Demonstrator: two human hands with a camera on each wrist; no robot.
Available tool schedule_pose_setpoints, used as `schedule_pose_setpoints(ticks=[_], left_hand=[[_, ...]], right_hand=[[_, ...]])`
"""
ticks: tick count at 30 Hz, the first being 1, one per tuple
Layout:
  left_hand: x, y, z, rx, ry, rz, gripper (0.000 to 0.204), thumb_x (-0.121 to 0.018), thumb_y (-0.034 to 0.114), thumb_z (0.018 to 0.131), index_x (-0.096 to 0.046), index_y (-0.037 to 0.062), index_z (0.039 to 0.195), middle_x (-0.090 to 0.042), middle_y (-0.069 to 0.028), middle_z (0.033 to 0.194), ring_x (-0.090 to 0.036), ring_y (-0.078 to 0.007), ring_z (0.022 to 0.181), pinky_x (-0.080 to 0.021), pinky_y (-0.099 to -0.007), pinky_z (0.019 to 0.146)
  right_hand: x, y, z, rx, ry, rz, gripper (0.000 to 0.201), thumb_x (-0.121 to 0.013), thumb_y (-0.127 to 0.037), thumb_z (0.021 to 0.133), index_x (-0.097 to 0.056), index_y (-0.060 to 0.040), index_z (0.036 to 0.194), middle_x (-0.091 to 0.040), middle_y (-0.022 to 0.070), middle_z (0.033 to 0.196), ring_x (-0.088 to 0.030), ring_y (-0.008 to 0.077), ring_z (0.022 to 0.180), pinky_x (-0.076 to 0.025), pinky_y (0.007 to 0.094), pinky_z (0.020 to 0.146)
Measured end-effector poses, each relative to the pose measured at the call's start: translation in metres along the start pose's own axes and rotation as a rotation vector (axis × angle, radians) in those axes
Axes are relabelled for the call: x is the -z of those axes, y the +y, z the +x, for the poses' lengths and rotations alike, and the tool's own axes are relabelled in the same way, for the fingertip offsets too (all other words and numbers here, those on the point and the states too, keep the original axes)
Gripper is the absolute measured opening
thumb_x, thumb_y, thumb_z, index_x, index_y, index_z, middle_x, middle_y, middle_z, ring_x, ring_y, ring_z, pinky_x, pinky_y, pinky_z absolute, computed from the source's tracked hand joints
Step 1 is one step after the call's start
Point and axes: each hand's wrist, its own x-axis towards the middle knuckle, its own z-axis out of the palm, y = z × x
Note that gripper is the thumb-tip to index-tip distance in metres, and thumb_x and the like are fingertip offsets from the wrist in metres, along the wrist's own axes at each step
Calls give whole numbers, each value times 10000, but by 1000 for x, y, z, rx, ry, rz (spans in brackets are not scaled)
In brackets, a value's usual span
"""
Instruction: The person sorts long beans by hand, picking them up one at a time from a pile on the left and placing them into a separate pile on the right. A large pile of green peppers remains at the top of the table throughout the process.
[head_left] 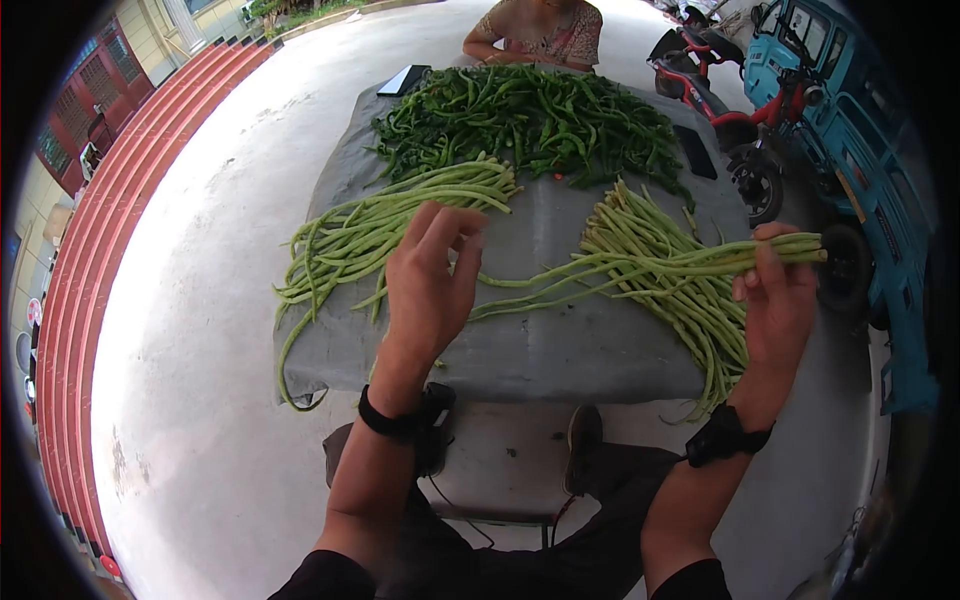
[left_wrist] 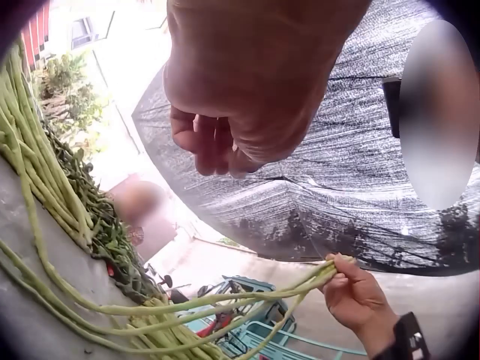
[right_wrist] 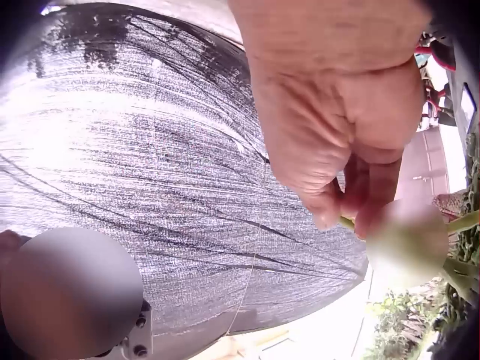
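Observation:
My right hand [head_left: 782, 300] pinches the ends of several long green beans [head_left: 690, 262] between thumb and fingers, above the right side of the cloth. The beans trail leftward over a bean bundle [head_left: 655, 245] towards the left pile [head_left: 370, 225]. My left hand [head_left: 432, 275] is raised in front of that pile, its fingers loosely bent, with nothing visible in them. In the left wrist view, the left hand [left_wrist: 240, 97] is above the strands and the right hand [left_wrist: 360, 300] grips their ends. A blurred patch partly hides what the right hand [right_wrist: 345, 142] holds in the right wrist view.
A heap of green peppers [head_left: 530, 115] covers the far part of the grey cloth [head_left: 540, 350]. Phones [head_left: 694, 151] lie at its edges. A person [head_left: 535, 35] sits opposite. Red steps [head_left: 150, 150] are at left; a blue vehicle [head_left: 860, 130] and a red bike [head_left: 700, 85] are at right.

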Motion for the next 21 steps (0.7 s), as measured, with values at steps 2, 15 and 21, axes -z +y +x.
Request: schedule_pose_setpoints(ticks=[2,15,21], left_hand=[[-7,31,0,-31,-38,-131,165,-758,-21,893,-729,48,1041,-686,-63,980,-648,-162,788,-499,-306,638],[-42,128,10,-84,-336,-351,558,-855,14,800,-651,52,1318,-674,-95,1139,-661,-180,776,-545,-343,688],[-68,152,13,-115,-352,-358,523,-828,48,808,-627,22,1290,-693,-152,1032,-690,-254,749,-553,-396,679]], right_hand=[[-22,-12,-6,2,-8,-7,179,-693,-72,1035,-660,-17,1202,-610,5,901,-560,59,721,-508,271,585],[-52,-41,-18,-107,-227,-53,134,-695,-6,984,-666,6,1114,-608,25,969,-566,63,721,-488,237,606],[-55,-47,-21,56,-241,-95,163,-668,78,964,-659,10,1112,-633,18,992,-603,56,882,-506,230,737]])
